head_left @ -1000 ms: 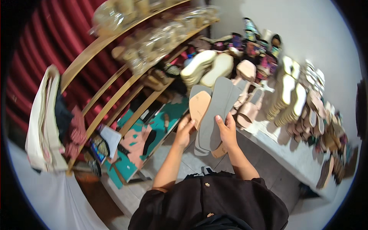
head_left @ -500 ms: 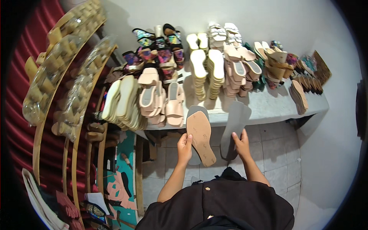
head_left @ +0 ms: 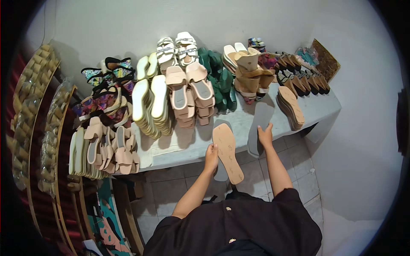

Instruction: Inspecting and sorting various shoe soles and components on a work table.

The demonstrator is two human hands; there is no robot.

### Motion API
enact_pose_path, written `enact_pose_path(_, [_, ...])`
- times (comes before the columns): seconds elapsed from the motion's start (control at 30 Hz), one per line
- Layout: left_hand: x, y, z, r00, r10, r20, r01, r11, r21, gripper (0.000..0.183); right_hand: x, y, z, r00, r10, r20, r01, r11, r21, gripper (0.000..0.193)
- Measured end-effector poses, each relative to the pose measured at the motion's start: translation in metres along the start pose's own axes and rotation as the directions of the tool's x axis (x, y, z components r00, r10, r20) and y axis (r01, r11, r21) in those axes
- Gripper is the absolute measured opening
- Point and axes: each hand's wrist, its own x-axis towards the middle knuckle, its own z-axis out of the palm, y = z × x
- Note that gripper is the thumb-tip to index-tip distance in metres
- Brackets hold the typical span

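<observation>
My left hand (head_left: 211, 158) is closed on a tan shoe insole (head_left: 228, 149) with faint markings on its face. A grey insole (head_left: 221, 174) shows behind the tan one, held along with it. My right hand (head_left: 265, 134) grips another grey insole (head_left: 260, 115) by its edge, thumb on top, with its wide end toward the table. Both hands are raised over the near edge of the white-covered table (head_left: 205, 147). To the right of that second grey insole stands a stack of tan insoles (head_left: 291, 106).
Pink slides (head_left: 188, 94), pale sole stacks (head_left: 150, 106), green slides (head_left: 220, 81) and tan sandals (head_left: 248, 72) crowd the table. Dark-sided shoes (head_left: 305, 81) line its right end. Slanted racks with wooden heels (head_left: 32, 115) stand at left, and a wall is at right.
The view has turned to the right, so the table's contents appear farther left. Both hands keep hold of their insoles, and the right one is now nearer the tan stack.
</observation>
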Motion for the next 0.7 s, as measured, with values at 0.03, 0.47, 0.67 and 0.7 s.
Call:
enact_pose_path(0.03, [0.007, 0.000, 0.013, 1.000, -0.004, -0.004, 0.004, 1.000, -0.001, 0.034, 0.015, -0.006, -0.002, 0.999, 0.027, -0.036, -0.033, 0.978, -0.205, 0.069])
enact_pose_path(0.47, [0.056, 0.020, 0.061, 0.820, -0.154, 0.550, 0.484, 0.700, -0.525, 0.032, -0.070, -0.012, 0.012, 0.699, -0.353, 0.623, 0.023, 0.881, 0.473, 0.075])
enact_pose_path(0.67, [0.075, 0.002, 0.071, 0.916, -0.163, 0.366, 0.241, 0.954, -0.179, 0.046, -0.040, -0.010, 0.008, 0.709, -0.258, 0.656, -0.232, 0.793, 0.563, 0.054])
enact_pose_path(0.7, [0.078, -0.002, 0.075, 0.963, -0.079, 0.257, 0.116, 0.985, -0.131, 0.051, -0.034, -0.008, 0.009, 0.726, -0.258, 0.638, -0.198, 0.809, 0.553, 0.052])
